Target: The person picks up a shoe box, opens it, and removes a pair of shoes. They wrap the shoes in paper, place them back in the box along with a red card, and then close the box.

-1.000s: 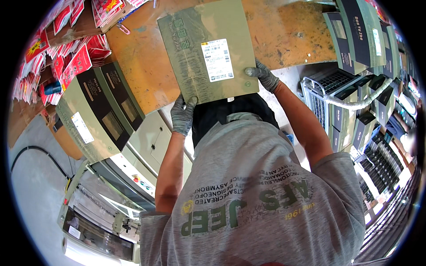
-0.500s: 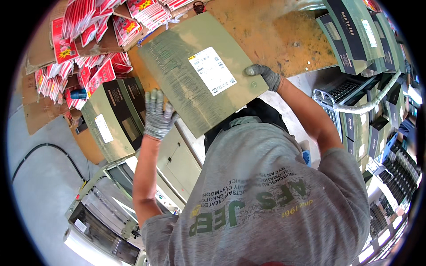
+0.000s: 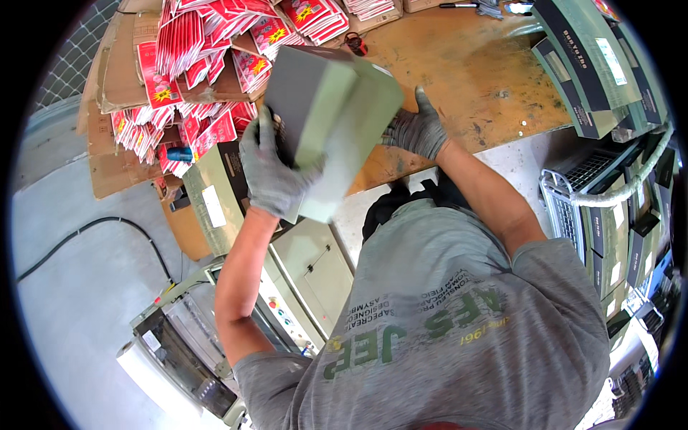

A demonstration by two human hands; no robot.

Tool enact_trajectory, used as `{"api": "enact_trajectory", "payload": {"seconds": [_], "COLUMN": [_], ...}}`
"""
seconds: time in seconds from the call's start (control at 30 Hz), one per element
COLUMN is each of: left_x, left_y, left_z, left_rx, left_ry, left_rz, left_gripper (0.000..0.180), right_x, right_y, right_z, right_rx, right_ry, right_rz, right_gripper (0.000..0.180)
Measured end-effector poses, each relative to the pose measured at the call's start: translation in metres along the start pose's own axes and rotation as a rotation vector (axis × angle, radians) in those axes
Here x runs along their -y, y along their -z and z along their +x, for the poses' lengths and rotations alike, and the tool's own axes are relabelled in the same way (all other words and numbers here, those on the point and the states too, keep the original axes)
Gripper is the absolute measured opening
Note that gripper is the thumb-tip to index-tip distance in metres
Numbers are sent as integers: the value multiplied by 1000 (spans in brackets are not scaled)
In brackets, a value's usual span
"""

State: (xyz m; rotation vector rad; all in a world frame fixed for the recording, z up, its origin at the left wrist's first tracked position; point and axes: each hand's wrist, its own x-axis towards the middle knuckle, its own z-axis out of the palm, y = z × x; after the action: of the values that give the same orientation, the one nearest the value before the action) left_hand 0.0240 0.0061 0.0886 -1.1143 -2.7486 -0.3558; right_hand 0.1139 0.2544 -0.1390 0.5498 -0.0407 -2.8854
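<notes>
An olive-green box [image 3: 331,147] with a dark side panel is tilted between my hands above the wooden table's front edge, slightly blurred. My left hand [image 3: 276,168], in a grey glove, grips its left side with the thumb on the near green face and the fingers along the dark panel. On the right side, my right hand [image 3: 421,132], also gloved, holds the box with its fingers pressed to it and partly hidden, the thumb pointing up. Behind my left wrist stands another olive box [image 3: 208,188] with a white label.
Red-and-white printed packets [image 3: 190,43] lie in piles on cardboard at far left. The stained wooden table [image 3: 466,86] spans the back. Stacked olive boxes [image 3: 584,64] stand at right, above a wire cart [image 3: 559,201]. A machine with a film roll [image 3: 154,373] is at lower left.
The box has been tipped up and turned, so its dark side now shows and its labelled face is mostly turned away. My left hand has risen onto its side; the view has shifted left.
</notes>
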Motion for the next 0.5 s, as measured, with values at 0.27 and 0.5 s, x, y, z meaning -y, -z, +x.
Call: {"api": "enact_trajectory", "payload": {"seconds": [0.27,0.5], "left_x": [251,86], "left_y": [17,11], "left_z": [-62,-78], "left_rx": [152,-172], "left_ry": [1134,151], "left_rz": [-1058,381], "left_gripper": [60,53], "right_x": [18,3], "right_y": [4,77], "right_z": [33,0], "right_rx": [-424,-544], "right_ry": [290,506], "right_rz": [-1411,-1897], "right_gripper": [85,57]}}
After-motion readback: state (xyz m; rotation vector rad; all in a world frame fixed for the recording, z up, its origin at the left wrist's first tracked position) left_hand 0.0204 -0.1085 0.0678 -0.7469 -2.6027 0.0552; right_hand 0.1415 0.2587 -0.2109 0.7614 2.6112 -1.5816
